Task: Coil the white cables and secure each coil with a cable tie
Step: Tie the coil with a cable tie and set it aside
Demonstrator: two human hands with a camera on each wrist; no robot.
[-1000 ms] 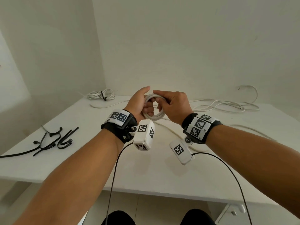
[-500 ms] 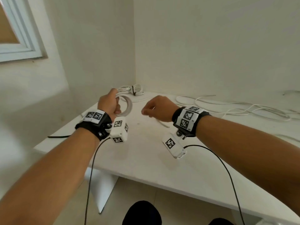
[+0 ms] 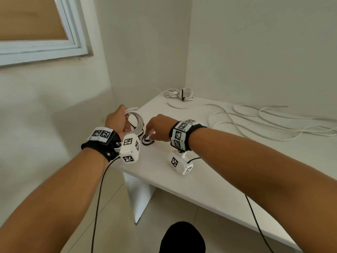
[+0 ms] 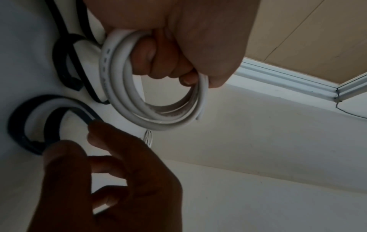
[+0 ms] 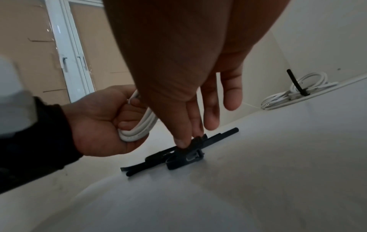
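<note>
My left hand (image 3: 125, 123) grips a small coil of white cable (image 3: 136, 119) just above the table's left corner; its fingers curl through the ring (image 4: 127, 87). Several black cable ties (image 5: 188, 155) lie looped on the table (image 3: 209, 161) right beside the coil. My right hand (image 3: 150, 137) reaches down to them, and its thumb and forefinger (image 5: 181, 141) pinch the raised loop of one tie (image 4: 39, 125). The other right fingers hang relaxed. The tie still rests on the table.
A coil bound with a black tie (image 3: 179, 93) lies in the back corner. Long loose white cables (image 3: 255, 115) sprawl over the table's right half. The wall and a window frame (image 3: 73, 42) are close on the left, past the table edge.
Both hands have moved left to the table's corner. My right hand let go of the coil and dropped onto the black ties. The left hand keeps the coil.
</note>
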